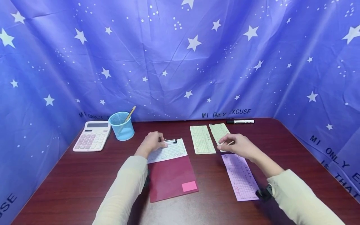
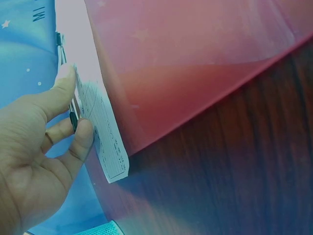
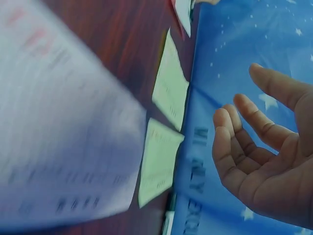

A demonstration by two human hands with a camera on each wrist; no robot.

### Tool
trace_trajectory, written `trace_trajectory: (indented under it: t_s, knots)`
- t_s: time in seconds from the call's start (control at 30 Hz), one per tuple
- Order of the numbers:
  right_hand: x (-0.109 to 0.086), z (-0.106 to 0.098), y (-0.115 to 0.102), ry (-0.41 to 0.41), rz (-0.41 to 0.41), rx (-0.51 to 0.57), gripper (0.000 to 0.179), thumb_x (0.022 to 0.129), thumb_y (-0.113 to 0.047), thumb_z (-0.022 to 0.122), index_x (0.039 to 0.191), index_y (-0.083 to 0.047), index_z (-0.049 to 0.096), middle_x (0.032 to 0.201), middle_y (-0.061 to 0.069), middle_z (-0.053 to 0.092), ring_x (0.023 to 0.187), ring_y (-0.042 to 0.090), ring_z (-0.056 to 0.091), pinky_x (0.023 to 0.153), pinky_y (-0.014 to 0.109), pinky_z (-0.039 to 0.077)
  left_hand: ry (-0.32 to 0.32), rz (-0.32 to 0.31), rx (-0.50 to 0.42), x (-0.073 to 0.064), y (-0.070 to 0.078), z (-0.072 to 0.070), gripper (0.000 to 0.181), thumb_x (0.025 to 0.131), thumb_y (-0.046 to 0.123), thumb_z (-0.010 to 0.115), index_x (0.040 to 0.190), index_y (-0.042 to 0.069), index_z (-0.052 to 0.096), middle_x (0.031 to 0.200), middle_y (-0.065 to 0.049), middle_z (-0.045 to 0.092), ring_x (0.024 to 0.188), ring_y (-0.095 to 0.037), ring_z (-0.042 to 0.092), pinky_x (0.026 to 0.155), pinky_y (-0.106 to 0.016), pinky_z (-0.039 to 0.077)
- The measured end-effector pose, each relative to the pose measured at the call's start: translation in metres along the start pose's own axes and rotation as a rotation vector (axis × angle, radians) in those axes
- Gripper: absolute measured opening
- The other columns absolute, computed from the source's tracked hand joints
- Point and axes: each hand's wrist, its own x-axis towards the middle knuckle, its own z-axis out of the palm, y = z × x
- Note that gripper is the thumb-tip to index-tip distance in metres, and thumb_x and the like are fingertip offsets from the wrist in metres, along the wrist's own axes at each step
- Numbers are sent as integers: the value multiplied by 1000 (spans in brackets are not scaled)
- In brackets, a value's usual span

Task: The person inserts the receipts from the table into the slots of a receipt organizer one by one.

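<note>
Mid-frame, the left grip (image 1: pixel 153 141) pinches a clip (image 1: pixel 175 141), partly hiding a white slip (image 1: pixel 175 150), the right grip (image 1: pixel 239 145) curls loosely, empty, while frame-left a blue cup (image 1: pixel 125 132) holds a pencil (image 1: pixel 130 113).

White calculator (image 1: pixel 97 137) beside blue mesh cup (image 1: pixel 125 132); pencil (image 1: pixel 130 113) leaning inside. Black-capped marker (image 1: pixel 240 121) near starry blue curtain (image 1: pixel 168 47).

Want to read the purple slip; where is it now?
In the head view, the purple slip lies right of the maroon board, nearer the camera than the two green slips.
</note>
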Motion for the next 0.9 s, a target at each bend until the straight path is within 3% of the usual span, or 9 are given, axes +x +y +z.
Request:
trace_trajectory:
  t_s: [0.3,0.6,0.77,0.9]
  knots:
    - [-43,-15,37,55,73,41,30,92,-19,74,112,3,70,91,2,68,81,12,59,69,27,52,0,6,-3,-1,1,-1,18,88,19,82,86,8,69,83,-4,62,82,-20,54,80,-37,47]
    - [-67,-11,60,124,286,-71,44,91,-31,76,112,6,68,90,5,70,80,18,61,68,33,47,5,10,-6,-3,2,-1,17,87,18,83,87,7,69,84,-5,63,83,-21,54,80,-37,47]
    - [-75,-6,67,134,306,-145,50,88,-35,79,113,6,68,90,3,68,85,19,57,71,35,43,11,20,14,-4,3,-1,18,87,19,83,88,7,70,84,-5,62,81,-21,54,79,-38,47]
    - [-80,0,68,114,268,-210,58,82,-38,84,115,6,68,94,4,67,88,21,59,74,37,45,12,19,17,-3,2,0,19,87,20,83,89,7,70,85,-5,62,81,-20,54,78,-38,47]
